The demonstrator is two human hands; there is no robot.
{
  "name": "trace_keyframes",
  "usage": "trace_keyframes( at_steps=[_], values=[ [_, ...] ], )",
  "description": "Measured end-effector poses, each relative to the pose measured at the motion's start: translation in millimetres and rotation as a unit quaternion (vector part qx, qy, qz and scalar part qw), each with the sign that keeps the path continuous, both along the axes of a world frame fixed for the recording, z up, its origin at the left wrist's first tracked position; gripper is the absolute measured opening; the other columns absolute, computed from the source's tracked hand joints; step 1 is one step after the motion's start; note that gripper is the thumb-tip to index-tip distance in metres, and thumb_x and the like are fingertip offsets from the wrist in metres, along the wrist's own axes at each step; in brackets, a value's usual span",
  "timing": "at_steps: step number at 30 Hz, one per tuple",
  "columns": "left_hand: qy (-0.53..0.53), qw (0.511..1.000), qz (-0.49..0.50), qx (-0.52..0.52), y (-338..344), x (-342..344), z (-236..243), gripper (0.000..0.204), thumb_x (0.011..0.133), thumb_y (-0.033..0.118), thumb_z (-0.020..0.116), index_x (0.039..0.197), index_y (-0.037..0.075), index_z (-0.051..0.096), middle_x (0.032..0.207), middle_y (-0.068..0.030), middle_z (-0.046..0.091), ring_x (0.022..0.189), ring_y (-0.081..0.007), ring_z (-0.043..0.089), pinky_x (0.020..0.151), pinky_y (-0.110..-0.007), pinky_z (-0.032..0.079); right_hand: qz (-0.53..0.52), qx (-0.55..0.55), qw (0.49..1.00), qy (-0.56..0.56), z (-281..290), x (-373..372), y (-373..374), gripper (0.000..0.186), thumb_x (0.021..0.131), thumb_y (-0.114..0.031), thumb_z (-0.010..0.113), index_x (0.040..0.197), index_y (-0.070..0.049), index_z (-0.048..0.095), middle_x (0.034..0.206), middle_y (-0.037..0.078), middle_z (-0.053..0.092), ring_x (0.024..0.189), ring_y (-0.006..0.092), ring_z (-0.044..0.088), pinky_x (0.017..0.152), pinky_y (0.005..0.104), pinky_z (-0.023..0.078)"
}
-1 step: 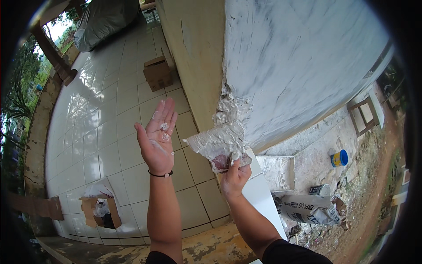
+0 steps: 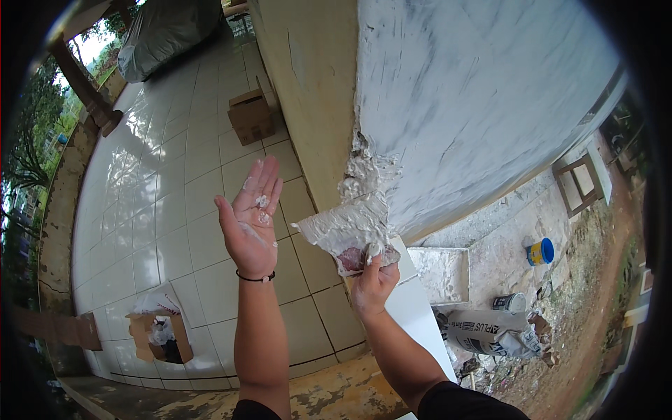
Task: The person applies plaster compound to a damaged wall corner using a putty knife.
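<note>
My left hand (image 2: 253, 217) is held palm up over the tiled floor, fingers stretched out, with small lumps of white plaster on the palm and fingers. In my right hand (image 2: 376, 280), the thumb and fingers grip a flat plaster spreader (image 2: 346, 222). Wet white plaster coats most of its broad face, and a reddish patch shows close to my thumb. Its far edge is up against the wall corner (image 2: 358, 157), where rough, thick plaster sits. How the fingers wrap behind the spreader is hidden.
A cardboard box (image 2: 250, 119) stands by the yellowish wall; an open box (image 2: 162, 336) with plastic is at lower left. At right are a plaster-smeared tray (image 2: 448, 276), a white sack (image 2: 490, 332), a blue-and-yellow bucket (image 2: 540, 252) and a wooden frame (image 2: 579, 183).
</note>
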State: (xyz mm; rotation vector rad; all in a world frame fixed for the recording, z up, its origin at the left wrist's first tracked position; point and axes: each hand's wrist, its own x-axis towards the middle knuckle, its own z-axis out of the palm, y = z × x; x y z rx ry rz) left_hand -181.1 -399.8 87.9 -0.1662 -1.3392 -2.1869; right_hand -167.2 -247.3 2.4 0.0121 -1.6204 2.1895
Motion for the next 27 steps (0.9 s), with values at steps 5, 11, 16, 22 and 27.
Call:
trace_keyframes(
  at_steps=[5, 11, 16, 22, 27],
  values=[
    [-0.004, 1.000, -0.017, -0.009, 7, -2, -3, 0.071, 0.089, 0.050, 0.011, 0.126, -0.007, 0.031, 0.130, -0.0253, 0.031, 0.125, -0.0324, 0.026, 0.105, -0.042, 0.016, 0.007, 0.069, 0.997, -0.043, -19, 9, 11, 0.020, 0.086, -0.012, 0.047, 0.086, 0.007, 0.055, 0.071, 0.010, 0.058, 0.062, 0.0155, 0.051, 0.057, 0.0280, 0.041],
    [-0.019, 0.999, -0.039, -0.021, 14, -4, -9, 0.071, 0.089, 0.050, 0.011, 0.126, -0.007, 0.031, 0.129, -0.0251, 0.033, 0.125, -0.0323, 0.027, 0.105, -0.041, 0.017, 0.045, 0.137, 0.989, -0.034, -29, 28, 44, 0.020, 0.085, -0.009, 0.046, 0.090, 0.008, 0.055, 0.076, 0.012, 0.060, 0.064, 0.0165, 0.055, 0.059, 0.0278, 0.044],
    [-0.032, 0.998, -0.048, -0.013, 16, -2, -20, 0.072, 0.089, 0.050, 0.012, 0.126, -0.008, 0.031, 0.130, -0.0250, 0.032, 0.125, -0.0321, 0.027, 0.105, -0.041, 0.017, 0.107, -0.013, 0.994, 0.001, -14, 34, 68, 0.016, 0.088, -0.009, 0.045, 0.095, 0.003, 0.051, 0.089, 0.008, 0.057, 0.079, 0.0152, 0.056, 0.071, 0.0275, 0.045],
    [-0.043, 0.998, -0.044, 0.027, 15, 0, -25, 0.072, 0.089, 0.051, 0.014, 0.127, -0.008, 0.029, 0.131, -0.0251, 0.031, 0.125, -0.0319, 0.026, 0.105, -0.041, 0.016, 0.052, 0.034, 0.996, 0.057, -4, -6, 44, 0.016, 0.088, -0.012, 0.046, 0.093, 0.002, 0.052, 0.084, 0.006, 0.056, 0.072, 0.0112, 0.053, 0.066, 0.0236, 0.043],
    [-0.058, 0.998, -0.019, 0.022, 11, 9, -32, 0.074, 0.088, 0.052, 0.012, 0.126, -0.009, 0.030, 0.131, -0.0256, 0.030, 0.125, -0.0336, 0.026, 0.105, -0.042, 0.017, -0.015, 0.089, 0.995, 0.030, -15, -5, 31, 0.024, 0.085, -0.014, 0.045, 0.074, 0.002, 0.058, 0.057, 0.007, 0.055, 0.048, 0.0172, 0.050, 0.046, 0.0293, 0.038]
  ],
)
